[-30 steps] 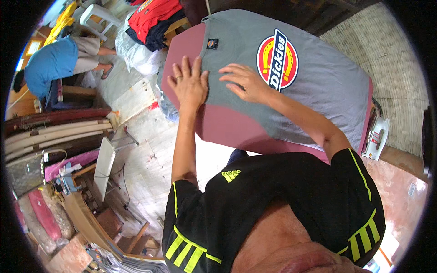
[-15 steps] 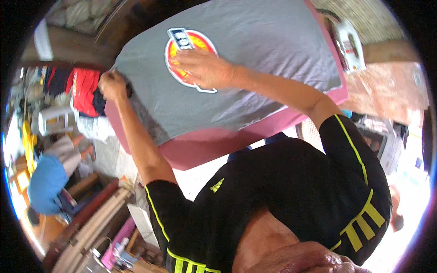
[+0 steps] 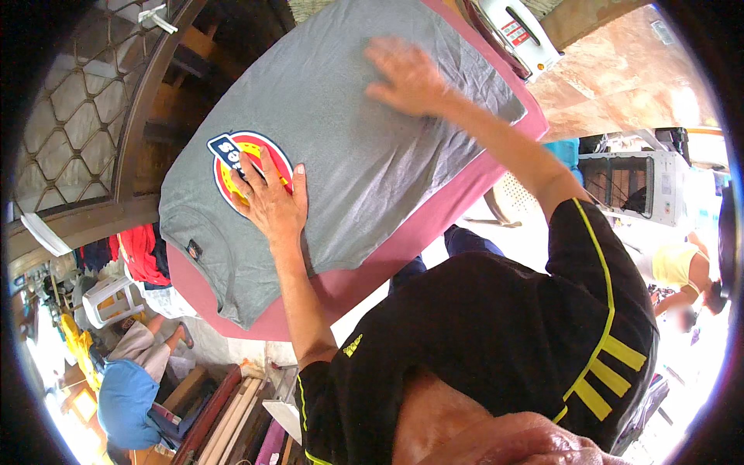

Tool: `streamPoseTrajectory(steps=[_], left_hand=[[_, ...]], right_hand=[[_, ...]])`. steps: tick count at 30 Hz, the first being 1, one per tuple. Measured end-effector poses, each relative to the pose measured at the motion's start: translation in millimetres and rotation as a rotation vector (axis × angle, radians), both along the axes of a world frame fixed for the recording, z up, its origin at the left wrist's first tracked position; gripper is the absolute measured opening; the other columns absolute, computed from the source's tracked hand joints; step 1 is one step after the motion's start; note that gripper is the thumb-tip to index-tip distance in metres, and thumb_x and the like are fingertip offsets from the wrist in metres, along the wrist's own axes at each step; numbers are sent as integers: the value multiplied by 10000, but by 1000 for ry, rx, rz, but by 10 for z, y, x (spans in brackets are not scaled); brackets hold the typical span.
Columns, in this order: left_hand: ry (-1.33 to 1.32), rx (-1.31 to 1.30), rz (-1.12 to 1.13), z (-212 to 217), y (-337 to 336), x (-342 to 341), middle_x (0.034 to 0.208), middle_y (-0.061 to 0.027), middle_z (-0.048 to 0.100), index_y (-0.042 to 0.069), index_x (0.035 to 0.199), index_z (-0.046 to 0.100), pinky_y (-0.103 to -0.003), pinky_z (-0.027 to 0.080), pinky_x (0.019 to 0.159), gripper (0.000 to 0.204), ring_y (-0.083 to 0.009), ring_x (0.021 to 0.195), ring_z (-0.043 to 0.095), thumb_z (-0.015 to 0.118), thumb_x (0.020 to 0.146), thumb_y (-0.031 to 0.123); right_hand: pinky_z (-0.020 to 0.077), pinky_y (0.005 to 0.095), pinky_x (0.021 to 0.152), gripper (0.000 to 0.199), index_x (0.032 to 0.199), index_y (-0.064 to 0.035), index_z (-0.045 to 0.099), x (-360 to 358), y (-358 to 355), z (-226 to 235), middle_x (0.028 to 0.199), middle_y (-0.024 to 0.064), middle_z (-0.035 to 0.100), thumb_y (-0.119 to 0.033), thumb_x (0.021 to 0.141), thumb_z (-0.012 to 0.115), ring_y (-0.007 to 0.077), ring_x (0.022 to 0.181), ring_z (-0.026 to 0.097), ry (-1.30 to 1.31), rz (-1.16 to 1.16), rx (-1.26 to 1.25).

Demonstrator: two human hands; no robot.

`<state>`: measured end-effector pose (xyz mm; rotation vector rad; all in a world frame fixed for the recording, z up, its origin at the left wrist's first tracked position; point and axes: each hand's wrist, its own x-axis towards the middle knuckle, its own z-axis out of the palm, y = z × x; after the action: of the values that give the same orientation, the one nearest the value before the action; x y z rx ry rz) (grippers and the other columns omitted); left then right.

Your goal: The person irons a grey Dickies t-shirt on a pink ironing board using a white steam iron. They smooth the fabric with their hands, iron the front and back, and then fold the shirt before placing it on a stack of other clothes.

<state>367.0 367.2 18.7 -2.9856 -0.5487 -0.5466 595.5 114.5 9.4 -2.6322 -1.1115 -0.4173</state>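
Observation:
A grey T-shirt lies spread over a pink-covered board, its neckline toward the lower left. On its front is a round red, yellow and blue print. My left hand lies flat on that print with the fingers spread, hiding part of it. Over the shirt's far right part, my right hand is stretched out, slightly blurred; I cannot tell whether it touches the cloth. Neither hand holds anything.
A white iron rests past the board's far right corner. At the left, red clothing hangs above a white plastic stool. A person in blue bends at lower left; another in yellow is at right. Long boards lie below.
My left hand has let go of the shirt's edge and moved onto the print. My right hand has slid off the print toward the far right. The view has turned.

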Motion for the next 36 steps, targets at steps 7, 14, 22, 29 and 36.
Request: streamPoseTrajectory(steps=[7,14,22,29,36], left_hand=[[59,-122,-146,33,-768,194,1602,-198,186,182,1499,378,-700,129,1102,790,-472,1461,154,533,879,646],[173,-180,-357,-32,-2014,-100,1608,-136,206,232,1487,392,-727,161,1065,705,-456,1466,145,535,898,592],[174,-290,-334,-12,-2278,-311,1576,-17,322,281,1415,511,-622,137,1136,568,-334,1485,190,619,891,472],[-129,-491,-87,-60,-1988,-79,1461,-128,458,136,1223,641,-559,324,985,456,-336,1272,433,693,848,390],[51,-175,166,-104,-2200,-5,1578,-243,218,116,1505,352,-669,122,1120,785,-460,1465,145,482,919,622]], right_hand=[[176,529,1172,696,1467,-27,378,1127,-156,50,1537,195,330,-504,965,441,377,1450,240,-27,-301,-12],[258,538,1146,649,1464,-157,419,-415,-387,-107,1545,106,351,-516,936,535,341,1428,312,-91,200,-87],[231,545,1161,642,1490,-150,374,142,-1358,106,1576,101,279,-404,936,576,352,1447,253,71,128,-70],[226,545,1159,687,1482,-87,358,-265,-1840,66,1562,128,274,-433,928,572,356,1445,251,32,80,-112],[214,538,1157,646,1471,-62,380,-135,-954,-11,1570,131,276,-427,960,529,371,1446,242,11,468,-118]])
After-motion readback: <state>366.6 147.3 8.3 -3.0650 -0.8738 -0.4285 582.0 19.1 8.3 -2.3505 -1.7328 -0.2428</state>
